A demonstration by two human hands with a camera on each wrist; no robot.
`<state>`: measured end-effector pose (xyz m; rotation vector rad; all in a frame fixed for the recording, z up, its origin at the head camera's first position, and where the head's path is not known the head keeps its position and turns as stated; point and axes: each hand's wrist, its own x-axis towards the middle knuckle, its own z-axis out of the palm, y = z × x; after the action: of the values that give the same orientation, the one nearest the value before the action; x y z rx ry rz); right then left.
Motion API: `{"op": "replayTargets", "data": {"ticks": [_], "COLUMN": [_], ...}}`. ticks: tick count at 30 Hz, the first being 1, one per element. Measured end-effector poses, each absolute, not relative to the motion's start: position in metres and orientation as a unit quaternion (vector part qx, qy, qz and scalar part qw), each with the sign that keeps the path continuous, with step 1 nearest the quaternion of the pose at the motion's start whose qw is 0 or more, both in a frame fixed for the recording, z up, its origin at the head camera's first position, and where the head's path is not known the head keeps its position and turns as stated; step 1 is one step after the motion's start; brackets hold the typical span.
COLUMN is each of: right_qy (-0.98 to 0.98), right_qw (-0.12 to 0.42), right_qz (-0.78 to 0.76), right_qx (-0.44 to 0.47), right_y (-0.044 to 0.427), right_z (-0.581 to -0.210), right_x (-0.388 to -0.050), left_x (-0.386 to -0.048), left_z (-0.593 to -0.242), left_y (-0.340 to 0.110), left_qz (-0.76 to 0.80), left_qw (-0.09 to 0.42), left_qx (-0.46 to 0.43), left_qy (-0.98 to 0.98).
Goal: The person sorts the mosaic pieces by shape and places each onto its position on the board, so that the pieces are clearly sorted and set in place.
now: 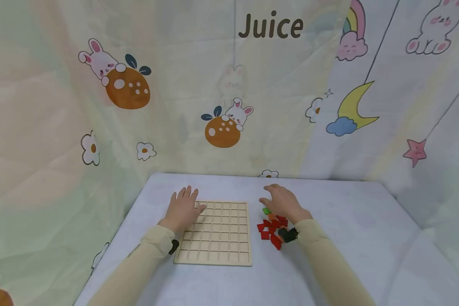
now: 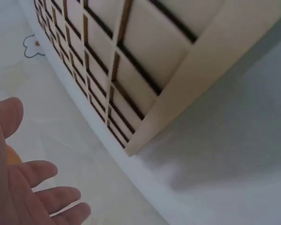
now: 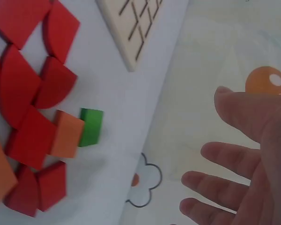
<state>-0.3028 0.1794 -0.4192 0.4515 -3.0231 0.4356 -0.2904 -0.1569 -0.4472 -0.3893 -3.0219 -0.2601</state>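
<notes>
Head view: a person's left hand (image 1: 181, 211), fingers spread, is at the far-left corner of the grid board (image 1: 219, 234); the right hand (image 1: 284, 202), gripping nothing, hangs over red blocks (image 1: 265, 235) right of the board, probably grouped there for easy reach. Left wrist view: empty fingers apart (contact with the board unclear). Right wrist view: outstretched fingers, a green block (image 3: 92, 127) right of the board.

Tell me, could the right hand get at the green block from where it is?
Likely yes: the right hand looks empty and is close by. The green block has an orange block right beside it, but nothing lies on top and its opposite side looks free.
</notes>
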Motion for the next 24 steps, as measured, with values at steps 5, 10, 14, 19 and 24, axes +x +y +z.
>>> {"op": "replayTargets", "data": {"ticks": [5, 10, 14, 19, 24], "right_qy": [-0.979, -0.981, -0.979, -0.977, -0.979], "right_qw": [0.025, 0.020, 0.021, 0.032, 0.039], "right_qz": [0.156, 0.171, 0.197, 0.210, 0.200], "right_qx": [0.126, 0.091, 0.042, -0.004, -0.017], "right_y": [0.181, 0.182, 0.184, 0.186, 0.181], "right_z": [-0.435, -0.449, -0.455, -0.465, -0.471], "right_x": [-0.302, -0.301, -0.298, -0.296, -0.296], "left_x": [-0.284, -0.278, -0.271, -0.261, -0.252], "left_z": [-0.457, -0.469, -0.476, -0.480, -0.481], "left_y": [-0.158, -0.161, -0.164, -0.165, -0.162], "left_qz": [-0.099, -0.132, -0.149, -0.195, -0.206], "left_qw": [0.025, 0.007, -0.007, -0.018, -0.029], "left_qx": [-0.115, -0.091, -0.080, -0.078, -0.073], "left_qy": [-0.988, -0.987, -0.986, -0.978, -0.975]}}
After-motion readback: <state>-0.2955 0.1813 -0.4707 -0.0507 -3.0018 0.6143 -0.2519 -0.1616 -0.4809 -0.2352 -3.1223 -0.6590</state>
